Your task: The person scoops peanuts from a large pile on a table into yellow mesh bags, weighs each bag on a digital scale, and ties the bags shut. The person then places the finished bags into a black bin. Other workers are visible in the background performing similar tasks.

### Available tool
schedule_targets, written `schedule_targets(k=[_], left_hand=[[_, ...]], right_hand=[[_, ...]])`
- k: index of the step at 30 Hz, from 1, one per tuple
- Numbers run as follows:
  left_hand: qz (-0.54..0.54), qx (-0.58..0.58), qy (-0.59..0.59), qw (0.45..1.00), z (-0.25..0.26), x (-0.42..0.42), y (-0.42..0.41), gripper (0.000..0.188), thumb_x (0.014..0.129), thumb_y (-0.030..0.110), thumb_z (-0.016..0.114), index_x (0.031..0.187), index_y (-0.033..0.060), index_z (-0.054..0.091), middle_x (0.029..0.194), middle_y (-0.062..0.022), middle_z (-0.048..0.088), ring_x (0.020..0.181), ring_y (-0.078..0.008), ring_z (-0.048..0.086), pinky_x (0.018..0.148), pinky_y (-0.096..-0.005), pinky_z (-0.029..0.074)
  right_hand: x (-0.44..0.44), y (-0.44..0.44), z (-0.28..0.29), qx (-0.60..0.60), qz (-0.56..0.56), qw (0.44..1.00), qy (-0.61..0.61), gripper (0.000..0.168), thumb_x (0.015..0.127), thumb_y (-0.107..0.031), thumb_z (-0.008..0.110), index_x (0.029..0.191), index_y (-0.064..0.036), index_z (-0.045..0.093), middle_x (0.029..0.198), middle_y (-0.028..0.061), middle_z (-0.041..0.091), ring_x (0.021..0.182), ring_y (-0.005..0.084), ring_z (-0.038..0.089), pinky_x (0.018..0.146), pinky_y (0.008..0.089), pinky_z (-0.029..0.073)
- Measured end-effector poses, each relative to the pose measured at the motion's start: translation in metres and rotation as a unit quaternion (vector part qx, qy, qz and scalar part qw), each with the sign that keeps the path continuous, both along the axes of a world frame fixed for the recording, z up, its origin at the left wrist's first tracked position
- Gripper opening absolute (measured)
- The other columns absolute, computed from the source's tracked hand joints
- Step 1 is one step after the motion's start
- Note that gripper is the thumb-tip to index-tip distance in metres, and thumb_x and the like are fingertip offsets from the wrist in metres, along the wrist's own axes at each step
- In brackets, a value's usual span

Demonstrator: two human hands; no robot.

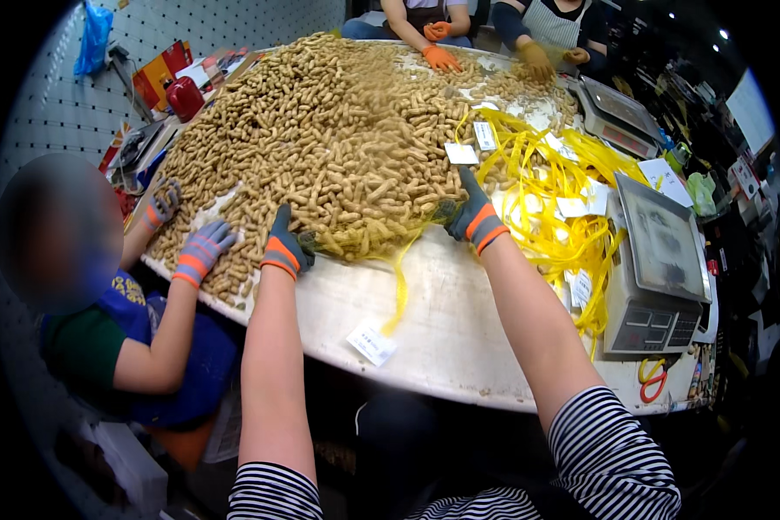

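My left hand (286, 246), in a dark grey glove with an orange cuff band, grips one side of a yellow mesh bag (357, 242) at the near edge of a large peanut heap (299, 130). My right hand (471, 218), gloved alike, holds the bag's other side, thumb up. The netting stretches between both hands and lies over peanuts; how many are inside it I cannot tell. Its yellow tail (401, 292) trails towards me and ends in a white printed tag (371, 344) on the white tabletop (455, 312). The fingers are partly hidden by netting.
Yellow mesh bags (526, 156) with white tags lie tangled to the right. Beside them stand a near scale (656, 260) and a far scale (617, 114). Scissors (652, 379) lie near the front edge. A co-worker's gloved hand (203, 250) touches peanuts at left; two people work opposite.
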State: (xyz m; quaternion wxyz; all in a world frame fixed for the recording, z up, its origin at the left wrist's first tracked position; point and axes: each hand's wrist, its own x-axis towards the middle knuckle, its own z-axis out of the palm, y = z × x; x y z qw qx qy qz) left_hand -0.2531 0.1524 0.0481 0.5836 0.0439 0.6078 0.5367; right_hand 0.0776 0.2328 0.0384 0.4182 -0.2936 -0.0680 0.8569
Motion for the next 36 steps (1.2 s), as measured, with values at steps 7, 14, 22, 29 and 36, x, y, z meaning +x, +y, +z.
schedule_targets(k=[7, 14, 22, 29, 36], left_hand=[[-0.102, -0.094, 0.231, 0.963, 0.025, -0.002, 0.068, 0.091, 0.07, 0.07, 0.051, 0.138, 0.0135, 0.028, 0.144, -0.01, 0.022, 0.129, -0.0313, 0.025, 0.101, -0.0515, 0.024], [-0.339, -0.117, 0.41, 0.838, 0.028, -0.009, 0.129, 0.094, 0.069, 0.075, 0.044, 0.14, 0.0168, 0.021, 0.146, -0.0092, 0.017, 0.132, -0.0313, 0.02, 0.102, -0.0522, 0.023], [-0.467, -0.013, 0.285, 0.837, 0.043, 0.031, 0.133, 0.091, 0.071, 0.075, 0.04, 0.14, 0.0185, 0.02, 0.143, -0.0078, 0.02, 0.127, -0.0274, 0.023, 0.098, -0.0471, 0.028], [-0.42, 0.132, 0.018, 0.898, 0.057, 0.077, 0.1, 0.043, 0.084, 0.039, 0.058, 0.112, 0.0068, 0.057, 0.097, -0.0044, 0.064, 0.077, -0.0122, 0.063, 0.066, -0.0246, 0.053], [-0.502, 0.219, 0.419, 0.725, 0.146, 0.101, 0.068, 0.052, 0.07, 0.036, 0.07, 0.106, 0.0016, 0.058, 0.09, -0.0084, 0.063, 0.074, -0.0136, 0.06, 0.055, -0.0263, 0.048]], right_hand=[[-0.023, 0.046, 0.035, 0.112, 0.1, 0.904, -0.401, 0.094, 0.067, -0.075, 0.049, 0.133, -0.011, 0.036, 0.122, 0.0149, 0.048, 0.108, 0.0262, 0.048, 0.087, 0.0382, 0.04], [-0.041, 0.08, 0.061, 0.268, 0.248, 0.73, -0.578, 0.093, 0.067, -0.075, 0.048, 0.131, -0.007, 0.039, 0.121, 0.0162, 0.049, 0.109, 0.0283, 0.048, 0.089, 0.0379, 0.039], [-0.088, 0.085, 0.066, 0.363, 0.292, 0.684, -0.562, 0.094, 0.072, -0.074, 0.039, 0.131, -0.001, 0.039, 0.127, 0.0201, 0.045, 0.117, 0.0304, 0.043, 0.091, 0.0381, 0.037], [-0.068, 0.077, 0.052, 0.382, 0.263, 0.806, -0.368, 0.063, 0.081, -0.054, 0.052, 0.116, -0.002, 0.054, 0.113, 0.0111, 0.054, 0.097, 0.0182, 0.05, 0.081, 0.035, 0.043], [-0.028, 0.037, 0.149, 0.412, 0.279, 0.733, -0.463, 0.022, 0.083, -0.028, 0.06, 0.093, -0.009, 0.062, 0.074, 0.0017, 0.056, 0.062, 0.011, 0.047, 0.054, 0.0247, 0.037]])
